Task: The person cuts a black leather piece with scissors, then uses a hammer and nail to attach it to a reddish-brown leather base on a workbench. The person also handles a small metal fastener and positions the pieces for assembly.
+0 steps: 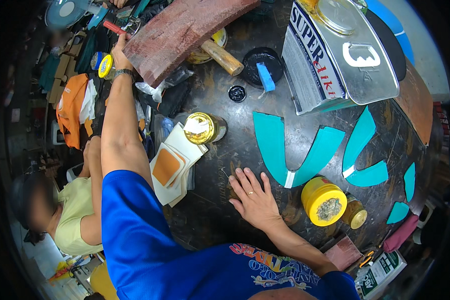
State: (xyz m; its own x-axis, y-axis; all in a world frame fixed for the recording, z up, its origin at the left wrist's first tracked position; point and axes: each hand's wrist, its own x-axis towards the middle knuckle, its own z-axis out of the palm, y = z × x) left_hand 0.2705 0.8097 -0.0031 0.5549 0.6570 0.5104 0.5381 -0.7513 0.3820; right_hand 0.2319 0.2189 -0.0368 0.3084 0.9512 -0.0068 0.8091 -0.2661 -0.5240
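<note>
My left arm stretches to the far left. My left hand [121, 54] is at the end of a reddish-brown slab [185, 37], its fingertips next to a red-handled tool [116, 28]; the slab's edge hides most of the fingers, so I cannot tell whether they grip anything. My right hand [255, 196] lies flat on the dark table [220, 220], fingers spread, holding nothing. Just beyond it is a teal V-shaped piece [270, 142] with a white strip at its bend. A second teal curved piece [360, 145] lies to its right. A yellow-lidded jar [312, 192] stands right of that hand.
A large metal can [312, 62] stands at the back right. A wooden handle [222, 56] pokes from under the slab near a black dish [252, 75] with a blue piece. An open glue-smeared jar [217, 129] stands beside cream sheets [185, 175]. Another person [77, 220] sits at left.
</note>
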